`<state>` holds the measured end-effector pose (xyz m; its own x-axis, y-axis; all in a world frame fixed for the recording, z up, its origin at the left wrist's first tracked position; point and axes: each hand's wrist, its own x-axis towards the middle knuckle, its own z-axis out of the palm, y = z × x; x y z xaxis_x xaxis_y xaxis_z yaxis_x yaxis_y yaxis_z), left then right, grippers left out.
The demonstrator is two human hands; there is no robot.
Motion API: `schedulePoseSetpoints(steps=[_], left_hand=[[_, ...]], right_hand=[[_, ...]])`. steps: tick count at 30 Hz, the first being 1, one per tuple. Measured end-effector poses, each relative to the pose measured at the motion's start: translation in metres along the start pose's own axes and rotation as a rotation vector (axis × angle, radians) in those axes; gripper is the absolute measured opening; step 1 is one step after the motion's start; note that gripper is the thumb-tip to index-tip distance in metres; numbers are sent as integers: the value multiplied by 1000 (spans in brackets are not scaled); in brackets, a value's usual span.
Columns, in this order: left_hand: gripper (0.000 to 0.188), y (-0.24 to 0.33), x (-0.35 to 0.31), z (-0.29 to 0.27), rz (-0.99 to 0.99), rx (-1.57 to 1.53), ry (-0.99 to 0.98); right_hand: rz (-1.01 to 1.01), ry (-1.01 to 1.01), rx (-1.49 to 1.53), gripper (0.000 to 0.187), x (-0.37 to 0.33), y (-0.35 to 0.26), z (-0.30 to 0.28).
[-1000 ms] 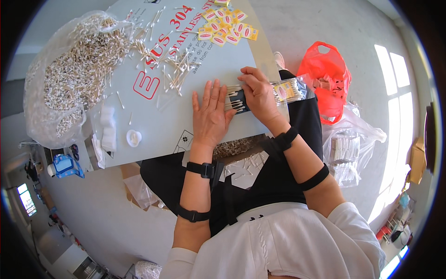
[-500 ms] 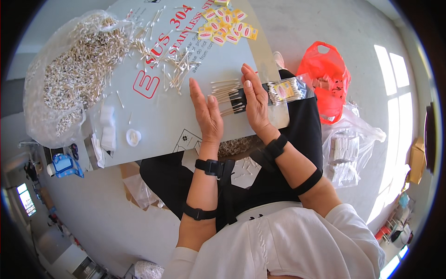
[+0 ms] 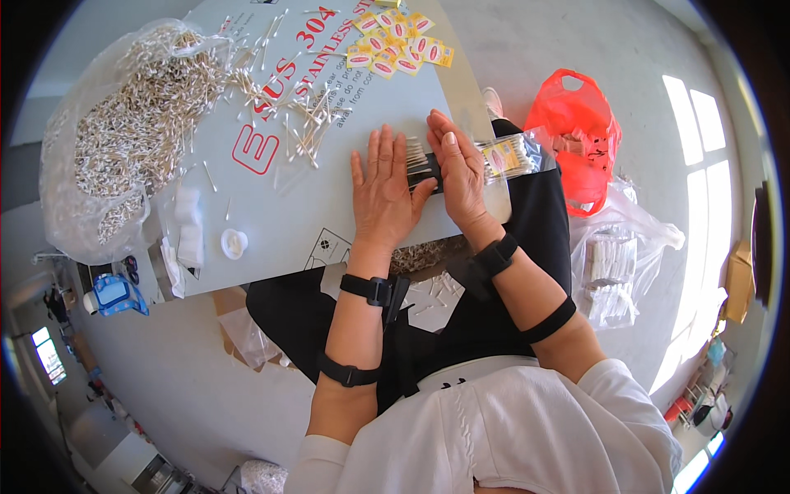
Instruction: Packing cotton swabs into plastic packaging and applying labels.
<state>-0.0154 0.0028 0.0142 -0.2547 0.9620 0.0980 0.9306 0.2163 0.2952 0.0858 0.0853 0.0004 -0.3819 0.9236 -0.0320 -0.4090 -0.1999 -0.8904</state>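
Note:
My left hand (image 3: 385, 193) lies palm down on the tabletop with its fingers stretched out, at the left end of a small row of cotton swabs (image 3: 415, 151). My right hand (image 3: 461, 174) stands on edge at the other side, fingers straight. Between the two hands the swabs lie over a dark flat strip (image 3: 423, 174); part of both is hidden by the hands. Just right of my right hand, a clear packet (image 3: 539, 156) full of swabs with a yellow card (image 3: 499, 156) sits at the table edge.
Loose swabs (image 3: 317, 123) and yellow cards (image 3: 395, 43) are scattered on the far tabletop. A big clear bag of swabs (image 3: 136, 123) fills the left side, near a small white round dish (image 3: 234, 244). A red bag (image 3: 576, 107) and a clear bag of packs (image 3: 611, 267) rest at right.
My left hand has turned from upright on its edge to palm down and moved right against the swabs' ends. The swabs now show less, further right. My right hand has barely shifted.

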Motion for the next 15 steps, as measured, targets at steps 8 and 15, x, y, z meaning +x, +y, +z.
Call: schedulePoseSetpoints(steps=[8,15], left_hand=[[87,14,-12,-2,-4,29,-36],[50,-22,4,8,-21,-369,359]], right_hand=[[-31,17,-106,40,-17,-4,-3],[-114,68,-143,39,-29,-2,-5]])
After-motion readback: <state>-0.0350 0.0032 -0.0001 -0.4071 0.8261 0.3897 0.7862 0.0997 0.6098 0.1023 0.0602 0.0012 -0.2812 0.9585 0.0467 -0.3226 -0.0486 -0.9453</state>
